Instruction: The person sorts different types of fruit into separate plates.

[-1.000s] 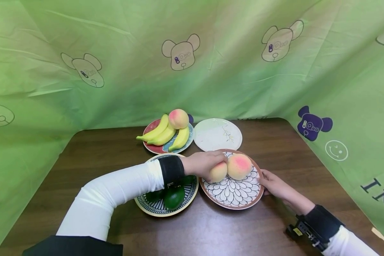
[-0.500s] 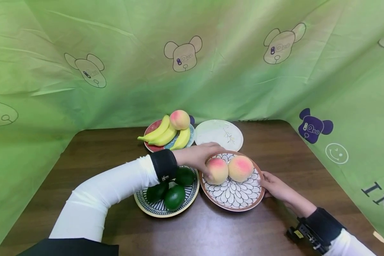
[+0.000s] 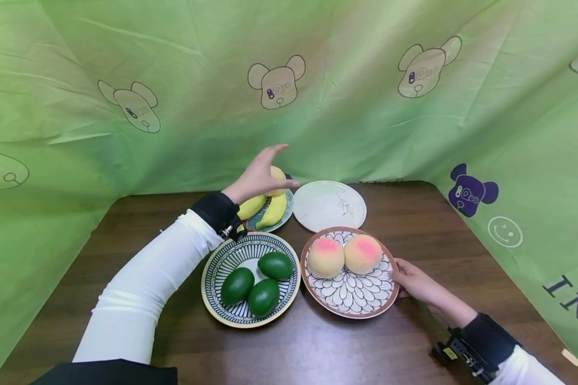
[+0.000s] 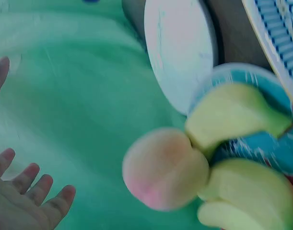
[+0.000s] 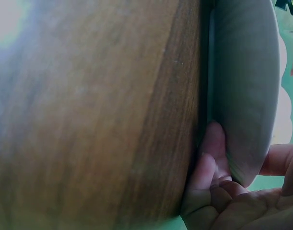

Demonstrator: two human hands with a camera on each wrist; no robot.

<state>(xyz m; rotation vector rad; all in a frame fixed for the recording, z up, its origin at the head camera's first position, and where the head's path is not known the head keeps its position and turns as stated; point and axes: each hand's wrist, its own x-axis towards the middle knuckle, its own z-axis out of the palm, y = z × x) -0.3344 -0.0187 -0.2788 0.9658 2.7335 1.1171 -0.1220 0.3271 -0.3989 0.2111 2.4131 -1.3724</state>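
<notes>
My left hand (image 3: 256,177) is raised over the back-left plate (image 3: 286,211), its thumb and fingers spread, holding nothing. Under it sits a peach (image 4: 165,170) beside several bananas (image 4: 232,117); in the left wrist view a gap shows between fingers and peach. With thumb above and fingers beneath, my right hand (image 3: 414,279) pinches the brown-rimmed, petal-patterned plate (image 3: 349,299). The right wrist view shows the underside of this plate (image 5: 244,91). On it two peaches lie side by side, a left peach (image 3: 326,259) and a right peach (image 3: 363,254).
A patterned bowl-like dish (image 3: 217,310) with three avocados (image 3: 263,297) stands left of the petal plate, close to its rim. Behind is a white oval plate (image 3: 325,206). Green printed cloth (image 3: 356,123) hangs behind the wooden table (image 3: 318,353).
My left hand has let go of the left peach on the petal plate and moved up and left to the banana plate. My right hand keeps its grip on the rim.
</notes>
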